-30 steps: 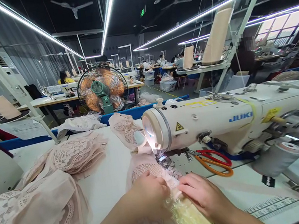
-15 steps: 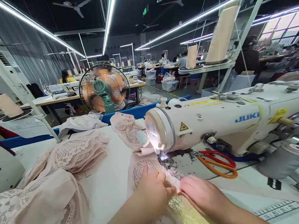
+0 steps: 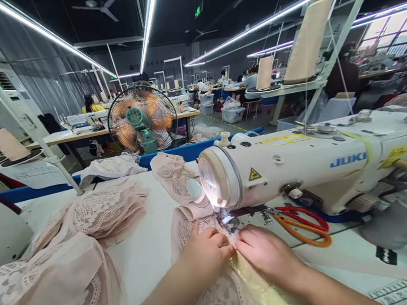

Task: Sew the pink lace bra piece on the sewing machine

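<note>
Beige lace fabric (image 3: 218, 303) runs under the lit needle area of a white sewing machine (image 3: 263, 169). My left hand (image 3: 205, 251) presses on the lace, its thumb and fingertips pinching the edge just in front of the presser foot (image 3: 229, 220). Close against it, my right hand (image 3: 266, 250) has its fingers closed on the same edge. Below the hands a shiny yellow strip (image 3: 267, 285) lies along the fabric. To the right of my right hand rest scissors (image 3: 302, 224) with red and orange handles.
Lace pieces are piled at the left (image 3: 55, 286), with another stack (image 3: 105, 208) behind. A green fan (image 3: 141, 121) stands beyond the table. Thread cones (image 3: 305, 40) rise at the right. A razor blade (image 3: 386, 255) and a printed ruler strip (image 3: 403, 291) lie at the right.
Both hands have moved slightly forward with the fabric, nearer the presser foot. The fabric beyond the needle has shifted away and curls up more.
</note>
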### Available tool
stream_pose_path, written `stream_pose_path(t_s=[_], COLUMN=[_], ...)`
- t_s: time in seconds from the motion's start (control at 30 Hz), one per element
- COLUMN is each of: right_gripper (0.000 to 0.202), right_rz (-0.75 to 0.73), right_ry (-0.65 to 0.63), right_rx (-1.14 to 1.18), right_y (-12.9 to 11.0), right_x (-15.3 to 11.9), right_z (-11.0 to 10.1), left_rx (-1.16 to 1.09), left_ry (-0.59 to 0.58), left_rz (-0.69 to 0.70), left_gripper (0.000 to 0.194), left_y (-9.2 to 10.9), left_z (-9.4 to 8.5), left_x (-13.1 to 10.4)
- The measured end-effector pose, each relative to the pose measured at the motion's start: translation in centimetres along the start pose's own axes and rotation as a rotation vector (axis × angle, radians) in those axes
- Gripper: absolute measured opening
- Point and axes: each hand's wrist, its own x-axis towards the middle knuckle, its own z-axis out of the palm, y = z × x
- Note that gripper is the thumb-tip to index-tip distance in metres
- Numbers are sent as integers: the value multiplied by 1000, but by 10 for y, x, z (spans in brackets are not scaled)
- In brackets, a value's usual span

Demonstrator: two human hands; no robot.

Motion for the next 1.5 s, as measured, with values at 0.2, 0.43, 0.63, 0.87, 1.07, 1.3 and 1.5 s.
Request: stream_pose_path(t_s=[0.2,0.43,0.63,0.87,1.07,1.3,1.5], right_gripper=[20,19,27,27,28,28,27], right_rz=[54,94,106,116,111,154,297], right_ry=[-4,-68,-51,-18,-27,-32,-101], right_rx=[-6,163,233,286,293,318,378], right_y=[-1,1,2,-1,0,1,-3], right_x=[5,-8,-10,-10,-9,-8,-30], right_z=[7,7,8,9,7,2,-15], left_rx=[3,-28,-52,-44,-17,21,60], left_ry=[31,27,36,20,48,53,220], left_rz=[-50,-76,-93,-143,-238,-331,-143], left_gripper=[24,28,26,32,35,39,29], left_y=[-8,-6,-6,-13,-16,-20,-9], left_z=[2,1,3,4,4,6,3], left_x=[2,2,3,5,7,5,2])
